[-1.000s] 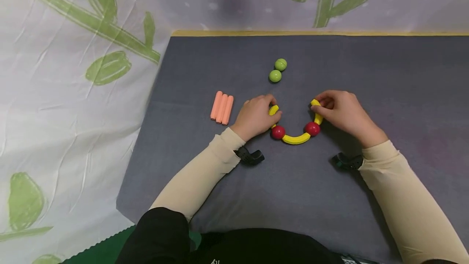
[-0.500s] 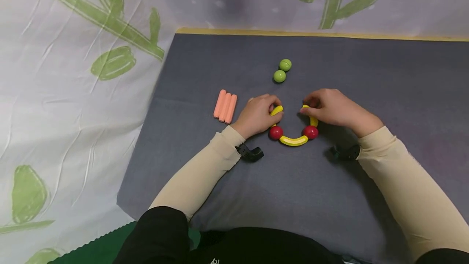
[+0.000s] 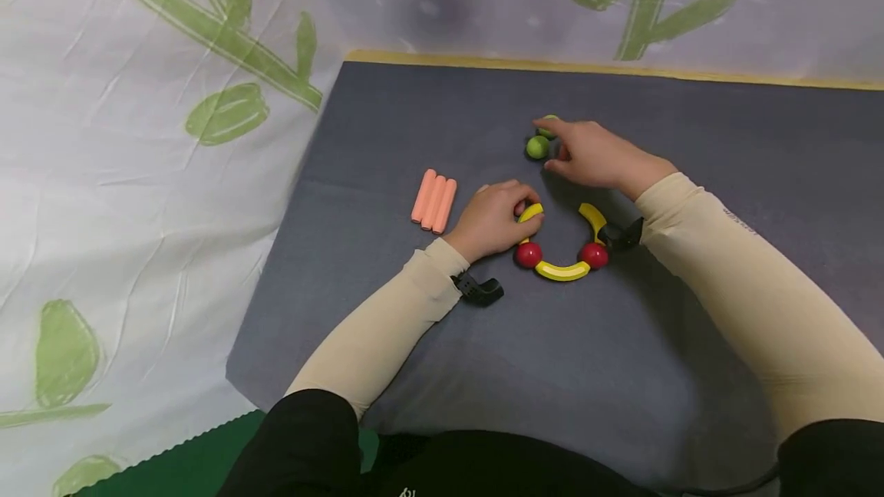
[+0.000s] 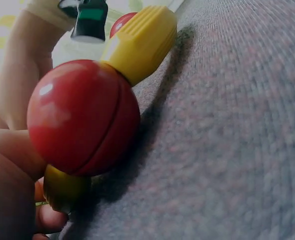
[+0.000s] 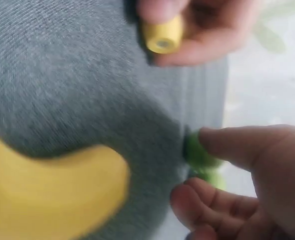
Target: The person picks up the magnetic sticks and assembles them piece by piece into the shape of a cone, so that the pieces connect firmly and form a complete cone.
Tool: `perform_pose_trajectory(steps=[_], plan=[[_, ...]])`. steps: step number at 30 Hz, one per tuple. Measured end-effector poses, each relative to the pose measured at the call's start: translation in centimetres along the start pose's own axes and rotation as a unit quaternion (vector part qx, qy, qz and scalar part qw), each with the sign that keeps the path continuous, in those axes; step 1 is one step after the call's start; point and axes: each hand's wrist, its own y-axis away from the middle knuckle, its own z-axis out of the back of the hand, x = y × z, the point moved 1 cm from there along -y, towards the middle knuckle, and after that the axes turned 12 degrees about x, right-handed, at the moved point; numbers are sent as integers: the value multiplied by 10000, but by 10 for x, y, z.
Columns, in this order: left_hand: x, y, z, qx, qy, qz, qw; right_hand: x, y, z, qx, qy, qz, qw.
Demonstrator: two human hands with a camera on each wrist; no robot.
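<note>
Lies just right of centre in the head view, on the gray table (image 3: 407, 121): a U-shaped chain (image 3: 562, 273). Joined so far, judging by the touching ends: a left yellow piece (image 3: 530, 212), a left red ball (image 3: 529, 255), a bottom yellow piece (image 3: 555, 271), a right red ball (image 3: 594, 255) and a right yellow piece (image 3: 591, 218), this last partly screened by a black wrist device (image 3: 623, 235). Looks about half built, with a gap between the two free ends. Not yet joined: two green balls (image 3: 537, 147) in the upper middle of the frame. Also well apart from the chain, left of centre: three pink sticks (image 3: 433, 202), side by side.

Faces the top edge of the frame with its gap. Runs left to right along its long axis, bowed toward the bottom edge; leans inward at both free ends, the left to upper right, the right to upper left.

Pinched between thumb and fingers of the left hand (image 3: 490, 219): the left yellow piece. At the green balls, the right hand (image 3: 599, 155), with thumb and forefinger spread, forefinger over the upper ball. Cannot tell whether touching.
</note>
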Motion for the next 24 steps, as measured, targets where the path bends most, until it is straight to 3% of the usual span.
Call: perform_pose_trajectory(steps=[4, 9, 17, 24], plan=[[-2, 0, -2, -33, 131, -116, 9998, -1, -3, -7, 89, 59, -107, 9999], [-4, 0, -1, -90, 277, -197, 9994, 0, 8, -14, 127, -6, -96, 9999], [-5, 0, 0, -163, 499, -39, 9986, 4, 31, -23, 145, 31, 371, 9992], [-4, -1, -2, -395, 609, -155, 9972, 8, 41, -34, 103, 105, 561, 9983]])
